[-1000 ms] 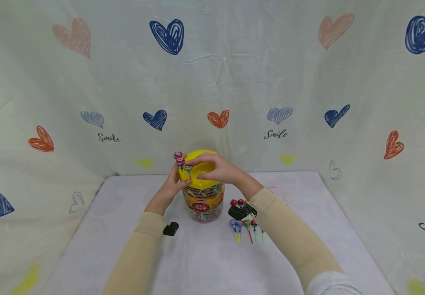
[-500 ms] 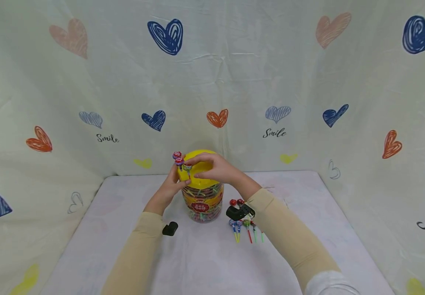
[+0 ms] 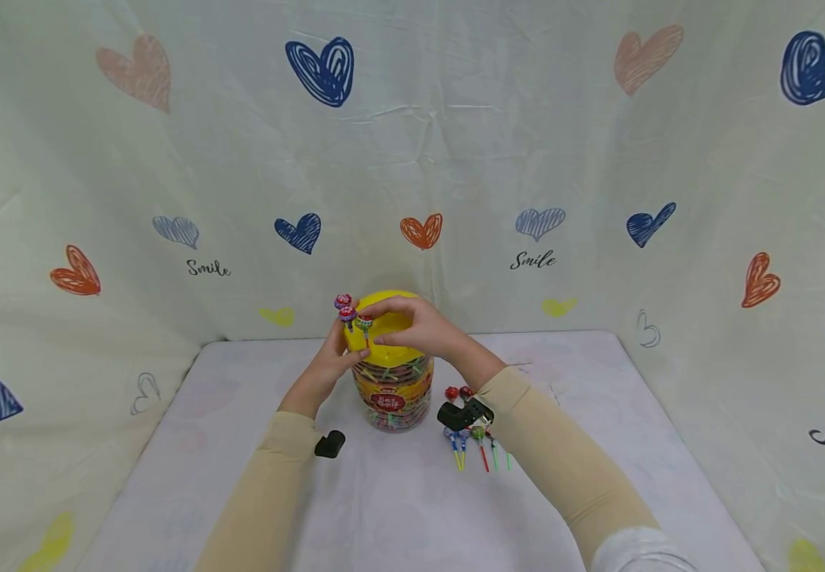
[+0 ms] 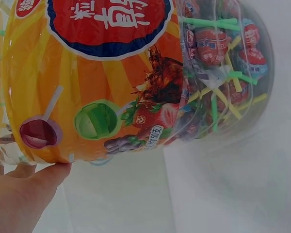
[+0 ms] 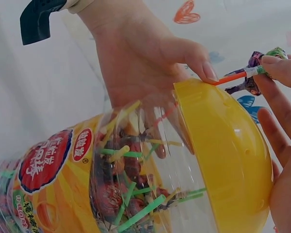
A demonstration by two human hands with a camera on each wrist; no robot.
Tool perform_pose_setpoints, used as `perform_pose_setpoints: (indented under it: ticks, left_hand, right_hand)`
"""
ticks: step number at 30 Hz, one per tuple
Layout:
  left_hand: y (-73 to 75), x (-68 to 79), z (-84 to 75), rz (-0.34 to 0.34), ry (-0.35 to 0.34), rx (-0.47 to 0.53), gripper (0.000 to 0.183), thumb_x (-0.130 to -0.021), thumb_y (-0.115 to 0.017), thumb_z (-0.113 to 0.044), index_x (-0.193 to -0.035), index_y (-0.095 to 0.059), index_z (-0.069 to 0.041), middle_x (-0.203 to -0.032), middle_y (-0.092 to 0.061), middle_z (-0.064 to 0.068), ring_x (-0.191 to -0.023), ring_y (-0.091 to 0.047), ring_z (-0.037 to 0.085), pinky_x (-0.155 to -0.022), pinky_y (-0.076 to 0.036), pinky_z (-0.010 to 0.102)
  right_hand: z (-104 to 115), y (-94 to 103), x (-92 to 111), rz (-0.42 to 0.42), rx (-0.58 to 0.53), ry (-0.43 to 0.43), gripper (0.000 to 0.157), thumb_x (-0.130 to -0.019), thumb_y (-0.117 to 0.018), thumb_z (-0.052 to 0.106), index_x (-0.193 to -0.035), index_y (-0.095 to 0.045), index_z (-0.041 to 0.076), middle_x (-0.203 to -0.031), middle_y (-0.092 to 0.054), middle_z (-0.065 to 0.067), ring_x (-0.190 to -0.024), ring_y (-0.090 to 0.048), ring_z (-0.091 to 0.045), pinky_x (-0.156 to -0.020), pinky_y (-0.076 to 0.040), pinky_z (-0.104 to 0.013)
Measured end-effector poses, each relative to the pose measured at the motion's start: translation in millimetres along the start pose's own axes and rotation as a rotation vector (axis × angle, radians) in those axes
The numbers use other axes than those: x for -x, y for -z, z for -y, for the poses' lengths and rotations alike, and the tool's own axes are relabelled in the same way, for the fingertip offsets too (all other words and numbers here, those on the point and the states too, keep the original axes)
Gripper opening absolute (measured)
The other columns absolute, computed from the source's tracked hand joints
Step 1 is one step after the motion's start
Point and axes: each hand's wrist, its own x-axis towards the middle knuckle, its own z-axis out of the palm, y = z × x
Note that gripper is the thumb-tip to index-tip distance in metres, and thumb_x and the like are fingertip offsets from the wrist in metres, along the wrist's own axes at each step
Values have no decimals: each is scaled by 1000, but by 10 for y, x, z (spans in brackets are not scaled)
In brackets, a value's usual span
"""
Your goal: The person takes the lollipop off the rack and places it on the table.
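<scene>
A clear candy jar (image 3: 393,397) with an orange label and a yellow domed lid (image 3: 391,357) stands upright on the table. My left hand (image 3: 319,373) grips its left side; the thumb lies at the lid's rim, against the red stick (image 5: 232,77) of a green-wrapped lollipop (image 3: 365,324). With its fingertips at the wrapped head, my right hand (image 3: 423,326) pinches that lollipop over the lid. Two purple-and-red lollipops (image 3: 347,314) stick up beside it at the lid's left edge. Through the jar's wall, many wrapped lollipops (image 4: 212,46) with green and yellow sticks show.
On the white-covered table (image 3: 384,508), right of the jar, several loose lollipops (image 3: 479,434) lie in a row, heads away from me. Behind them are red ones (image 3: 452,392), partly hidden by the right forearm. A heart-printed curtain (image 3: 412,143) hangs behind the table.
Both hands stay at the lid and lollipop, almost still. The right thumb has drawn slightly closer to the lollipop's stick. The whole head view has shifted a little.
</scene>
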Motion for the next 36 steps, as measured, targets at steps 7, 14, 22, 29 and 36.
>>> perform_pose_setpoints:
  ticks: [7, 14, 22, 29, 36]
  left_hand:
    - [-7, -6, -2, -8, 10, -6, 83, -96, -62, -13, -157, -9, -33, -163, -8, 5, -147, 2, 36, -108, 1, 71]
    - [-10, -11, 4, -7, 13, -4, 83, -96, -62, -14, -157, -9, -33, -163, -7, 5, -147, 1, 35, -109, 0, 70]
    - [-9, -34, 22, 0, 7, 4, 83, -96, -61, -12, -157, -9, -32, -163, -7, 6, -147, 1, 36, -110, -1, 69]
    - [-19, -41, 33, -14, 14, 5, 85, -94, -64, -11, -157, -11, -32, -163, -9, 5, -147, 0, 33, -110, 1, 68]
    - [-11, -2, -4, -43, 48, -26, 87, -92, -67, -17, -156, -13, -38, -163, -8, 1, -147, 1, 34, -109, -1, 69]
  right_hand:
    - [28, -8, 14, -18, -16, -27, 38, -87, -72, 7, -124, -67, 10, -119, -63, 1, -118, -49, -18, -95, -47, -37]
    - [40, -29, 11, -63, -34, -68, 32, -89, -71, 12, -121, -69, 12, -116, -63, 2, -116, -51, -17, -95, -47, -37]
    - [40, -52, 19, -136, -72, -96, 25, -91, -70, 13, -116, -71, 10, -114, -64, 0, -115, -52, -18, -97, -45, -40]
    - [41, 9, 99, -242, -215, -92, 29, -94, -66, 10, -122, -66, 4, -122, -64, -6, -116, -56, -22, -98, -48, -37]
    - [-8, 221, 374, -325, -321, -32, 27, -94, -63, 2, -120, -64, -1, -114, -66, -8, -104, -64, -22, -96, -50, -36]
